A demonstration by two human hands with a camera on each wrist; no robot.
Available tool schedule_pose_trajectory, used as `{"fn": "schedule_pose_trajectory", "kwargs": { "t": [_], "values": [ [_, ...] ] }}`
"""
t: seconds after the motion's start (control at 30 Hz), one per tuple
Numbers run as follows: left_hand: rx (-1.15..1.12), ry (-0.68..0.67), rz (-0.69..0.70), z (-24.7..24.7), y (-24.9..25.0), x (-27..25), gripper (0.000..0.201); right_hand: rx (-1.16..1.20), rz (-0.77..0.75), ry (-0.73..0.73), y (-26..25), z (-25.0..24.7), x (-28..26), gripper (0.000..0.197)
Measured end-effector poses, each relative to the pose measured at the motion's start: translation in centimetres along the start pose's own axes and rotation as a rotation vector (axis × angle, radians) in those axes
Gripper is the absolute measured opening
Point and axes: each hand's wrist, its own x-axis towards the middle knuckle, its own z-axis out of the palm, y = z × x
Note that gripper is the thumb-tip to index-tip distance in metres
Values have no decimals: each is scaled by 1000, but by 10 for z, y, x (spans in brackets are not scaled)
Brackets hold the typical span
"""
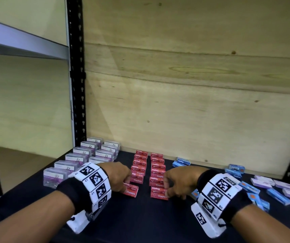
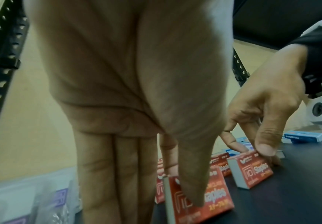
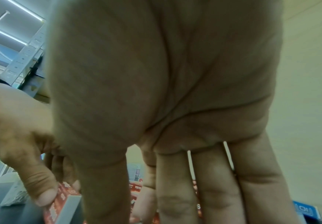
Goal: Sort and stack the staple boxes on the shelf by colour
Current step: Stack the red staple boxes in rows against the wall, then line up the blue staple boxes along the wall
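Two rows of red staple boxes run from front to back on the dark shelf (image 1: 140,223), a left row (image 1: 139,164) and a right row (image 1: 157,166). My left hand (image 1: 125,185) pinches the front red box (image 1: 132,191) of the left row; in the left wrist view the thumb lies on this red box (image 2: 213,201) and the fingers (image 2: 116,174) reach behind it. My right hand (image 1: 167,188) pinches the front red box (image 1: 159,195) of the right row, shown with thumb and forefinger on that box (image 2: 252,171) in the left wrist view.
Clear boxes with purple labels (image 1: 81,158) stand in two rows at the left, by the black upright post (image 1: 77,85). Blue boxes (image 1: 182,161) and loose blue (image 1: 279,196) and lilac boxes (image 1: 263,181) lie at the right. A plywood wall (image 1: 193,102) closes the back.
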Motion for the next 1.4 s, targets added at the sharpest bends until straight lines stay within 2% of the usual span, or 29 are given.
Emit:
{"fn": "schedule_pose_trajectory", "kwargs": {
  "t": [0.33,0.63,0.97,1.07,1.23,1.4],
  "values": [
    [74,9,24,1,10,10,25,-12,0,29,-12,-3,-1,24],
    [9,38,18,-2,10,17,21,-20,-11,33,-11,-3,3,21],
    [-15,-5,-28,-9,13,7,32,33,-13,49,-5,0,6,16],
    [-53,-30,-46,-16,17,-3,35,105,-21,21,6,2,7,18],
    [-73,76,-44,-32,23,-6,31,285,-82,10,31,-2,0,15],
    [-12,145,35,-51,36,22,27,317,-64,137,73,-22,-3,13]
  ]
}}
